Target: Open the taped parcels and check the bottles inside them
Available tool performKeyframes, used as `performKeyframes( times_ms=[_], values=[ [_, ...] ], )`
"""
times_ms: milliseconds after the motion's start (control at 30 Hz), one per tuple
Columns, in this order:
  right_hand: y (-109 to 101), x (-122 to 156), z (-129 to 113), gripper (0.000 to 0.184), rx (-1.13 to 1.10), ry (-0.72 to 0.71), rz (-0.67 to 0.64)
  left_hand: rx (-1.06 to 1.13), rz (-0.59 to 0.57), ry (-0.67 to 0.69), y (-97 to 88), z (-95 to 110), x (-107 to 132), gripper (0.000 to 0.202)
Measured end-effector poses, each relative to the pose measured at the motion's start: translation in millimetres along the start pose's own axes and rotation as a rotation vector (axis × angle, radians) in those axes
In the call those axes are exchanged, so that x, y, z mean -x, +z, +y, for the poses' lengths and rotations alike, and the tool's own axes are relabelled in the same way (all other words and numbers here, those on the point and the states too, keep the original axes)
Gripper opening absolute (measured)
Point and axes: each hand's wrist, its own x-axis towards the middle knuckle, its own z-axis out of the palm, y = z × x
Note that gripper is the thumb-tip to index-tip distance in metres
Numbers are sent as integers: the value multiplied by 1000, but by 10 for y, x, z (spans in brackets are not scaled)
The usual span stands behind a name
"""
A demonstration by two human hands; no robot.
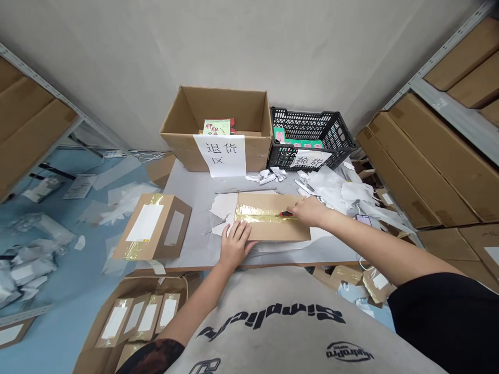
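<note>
A flat cardboard box (pixel 273 232) lies on the grey table, with yellowish clear tape (pixel 253 212) along its middle seam. My right hand (pixel 307 210) is closed around a red and black box cutter (pixel 286 213), its tip at the taped seam toward the box's right half. With fingers spread, my left hand (pixel 236 240) rests on the near left edge of the box. Torn white paper (pixel 223 208) lies under and beside the box. To the left stands a taped carton (pixel 150 228) with white labels, at the table's left edge.
At the back, an open carton (pixel 179 148) with a paper sign holds a few packages; a black plastic crate (pixel 343 136) beside it holds green boxes. Paper scraps (pixel 339 189) and a phone (pixel 363 220) lie at right. Below left, a large carton (pixel 97 311) holds labelled boxes. Shelves flank both sides.
</note>
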Motion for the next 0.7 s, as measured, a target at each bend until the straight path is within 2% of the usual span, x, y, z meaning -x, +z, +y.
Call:
performKeyframes(
  times_ms=[167,300,467,600,700],
  values=[
    [117,149,144,35,-8,33,-7,-16,-2,4,-33,14,-19,55],
    [243,283,269,34,-36,65,19,-29,-34,-11,-127,79,-71,50],
    [389,350,349,34,-65,59,56,-29,-106,-61,-187,315,-377,58],
    [381,343,371,33,-69,50,59,45,-229,137,-35,494,-725,71],
    [349,364,419,34,-68,62,37,48,-255,195,94,536,-840,79]
  ],
)
